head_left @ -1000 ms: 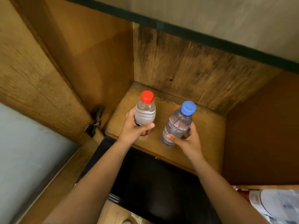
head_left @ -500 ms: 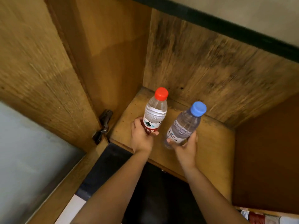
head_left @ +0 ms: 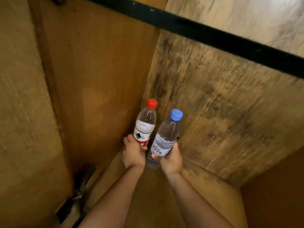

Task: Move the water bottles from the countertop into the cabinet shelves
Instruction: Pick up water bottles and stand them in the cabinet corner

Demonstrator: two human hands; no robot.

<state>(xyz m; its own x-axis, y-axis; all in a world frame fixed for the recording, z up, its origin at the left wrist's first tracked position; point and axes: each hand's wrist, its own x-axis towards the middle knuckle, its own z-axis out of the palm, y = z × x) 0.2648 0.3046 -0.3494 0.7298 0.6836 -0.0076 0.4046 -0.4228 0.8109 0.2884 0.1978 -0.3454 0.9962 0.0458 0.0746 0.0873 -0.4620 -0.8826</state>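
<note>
Head view: both bare forearms reach forward into a wooden cabinet compartment; each hand carries one water bottle.

Left hand [head_left: 134, 154]: fingers curled round the lower body of the red-capped bottle [head_left: 145, 126], thumb wrapped across the red part of its label; the bottle stands close to upright, leaning slightly right, in the back left corner of the compartment, just beside the side wall [head_left: 102, 79]; whether its base rests on the shelf cannot be told, the hand covers it.

Right hand [head_left: 171, 159]: fingers and thumb curled round the lower half of the blue-capped bottle [head_left: 166, 139], thumb lying across the front below the label; the bottle tilts, cap toward the back panel [head_left: 222, 102]; its base shows below the thumb, close to the shelf [head_left: 212, 193]; contact cannot be confirmed.

The two bottles stand just beside each other, apart at the caps; both hold clear water.

Surroundings: the back panel is dark-stained and worn; a black strip [head_left: 205, 32] runs diagonally above it; a metal hinge [head_left: 80, 193] sits at lower left on the open door [head_left: 21, 112]; the picture is blurred toward the edges.
</note>
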